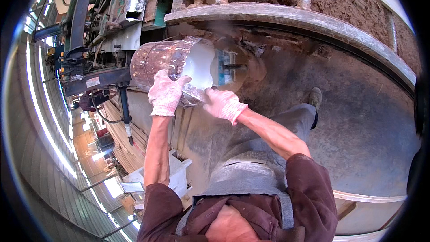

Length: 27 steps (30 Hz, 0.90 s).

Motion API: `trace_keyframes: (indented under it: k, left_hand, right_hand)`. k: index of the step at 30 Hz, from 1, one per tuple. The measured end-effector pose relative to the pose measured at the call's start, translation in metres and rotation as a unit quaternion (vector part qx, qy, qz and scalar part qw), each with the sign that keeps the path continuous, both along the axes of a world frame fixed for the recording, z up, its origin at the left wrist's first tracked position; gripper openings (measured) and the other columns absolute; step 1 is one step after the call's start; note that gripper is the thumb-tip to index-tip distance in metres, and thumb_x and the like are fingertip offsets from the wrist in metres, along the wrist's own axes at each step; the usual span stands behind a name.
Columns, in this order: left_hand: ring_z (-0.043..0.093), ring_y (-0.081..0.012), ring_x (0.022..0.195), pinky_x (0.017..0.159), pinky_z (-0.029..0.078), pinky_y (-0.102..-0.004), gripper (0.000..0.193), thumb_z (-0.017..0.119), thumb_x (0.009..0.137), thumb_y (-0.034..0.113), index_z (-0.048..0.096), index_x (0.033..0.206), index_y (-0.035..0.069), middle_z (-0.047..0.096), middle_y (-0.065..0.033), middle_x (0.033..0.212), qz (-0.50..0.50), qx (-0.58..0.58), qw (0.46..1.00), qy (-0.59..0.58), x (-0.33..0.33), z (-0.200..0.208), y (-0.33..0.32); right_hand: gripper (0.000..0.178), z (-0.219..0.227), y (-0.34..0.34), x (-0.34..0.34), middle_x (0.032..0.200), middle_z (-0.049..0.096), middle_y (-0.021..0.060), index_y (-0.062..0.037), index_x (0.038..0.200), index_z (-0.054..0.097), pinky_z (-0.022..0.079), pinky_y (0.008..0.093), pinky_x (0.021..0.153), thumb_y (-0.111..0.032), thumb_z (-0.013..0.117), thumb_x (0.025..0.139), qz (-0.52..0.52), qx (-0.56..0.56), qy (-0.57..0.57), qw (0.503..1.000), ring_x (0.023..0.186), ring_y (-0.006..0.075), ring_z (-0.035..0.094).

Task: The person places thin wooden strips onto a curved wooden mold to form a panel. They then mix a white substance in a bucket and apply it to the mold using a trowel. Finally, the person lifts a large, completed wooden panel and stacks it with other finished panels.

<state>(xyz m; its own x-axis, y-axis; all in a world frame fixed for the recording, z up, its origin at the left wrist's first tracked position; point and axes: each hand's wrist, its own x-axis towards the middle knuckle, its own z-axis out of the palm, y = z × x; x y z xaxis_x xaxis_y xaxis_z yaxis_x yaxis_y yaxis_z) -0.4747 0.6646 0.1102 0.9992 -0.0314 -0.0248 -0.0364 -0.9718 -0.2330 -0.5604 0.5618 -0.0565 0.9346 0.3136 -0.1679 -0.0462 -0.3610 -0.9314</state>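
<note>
I see the floor (363, 139) stretching away to the right of the right hand (220, 103). The bucket (152, 60) is tipped on its side just above both hands, mouth facing right, and the smooth white stuff (199, 65) shows inside, above the right hand. The left hand (166, 93) is laid against the wall, thumb spread; the right hand pinches the lower rim. I judge that a slip on the crusted surface, or too steep a tilt, could spill the contents.
</note>
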Motion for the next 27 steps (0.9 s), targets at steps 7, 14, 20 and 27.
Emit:
trace_keyframes:
  k: [7, 14, 20, 27]
  left_hand:
    - [0.071, -0.0418, 0.102, 0.088, 0.056, -0.0487, 0.081, 0.086, 0.074, 0.058, 0.063, 0.121, -0.004, 0.069, -0.0242, 0.115, -0.028, 0.012, 0.999, -0.017, -0.01, -0.026, -0.012]
    - [0.071, -0.0387, 0.101, 0.085, 0.057, -0.0481, 0.076, 0.085, 0.075, 0.057, 0.063, 0.122, 0.002, 0.065, -0.0209, 0.118, -0.03, 0.014, 0.999, -0.034, -0.024, -0.035, -0.032]
    - [0.07, -0.0392, 0.101, 0.086, 0.057, -0.0487, 0.073, 0.088, 0.073, 0.052, 0.063, 0.12, 0.002, 0.065, -0.0202, 0.119, -0.027, -0.002, 0.997, -0.079, -0.032, -0.043, -0.041]
    - [0.07, -0.0393, 0.105, 0.089, 0.056, -0.0472, 0.075, 0.087, 0.072, 0.054, 0.065, 0.118, 0.0, 0.068, -0.0202, 0.118, -0.005, 0.011, 0.995, -0.095, -0.034, -0.047, -0.043]
  right_hand:
    - [0.052, -0.021, -0.011, -0.004, 0.11, 0.07, 0.0246, -0.0019, 0.125, 0.057, 0.052, 0.0522, 0.091, -0.047, 0.06, 0.099, -0.02, 0.029, -0.038, 0.999, 0.104, 0.0426, 0.068]
    - [0.05, -0.013, -0.039, -0.018, 0.108, 0.069, 0.0241, -0.002, 0.124, 0.055, 0.054, 0.0533, 0.085, -0.045, 0.061, 0.099, -0.047, -0.009, -0.099, 0.994, 0.098, 0.0421, 0.069]
    - [0.048, -0.001, -0.047, -0.019, 0.105, 0.069, 0.024, -0.0022, 0.122, 0.054, 0.054, 0.0537, 0.081, -0.043, 0.063, 0.098, -0.033, 0.002, -0.086, 0.996, 0.094, 0.0425, 0.07]
    - [0.06, -0.009, -0.034, -0.018, 0.118, 0.068, 0.0259, -0.0015, 0.137, 0.053, 0.053, 0.0532, 0.09, -0.047, 0.059, 0.099, -0.003, 0.044, -0.036, 0.998, 0.105, 0.0432, 0.069]
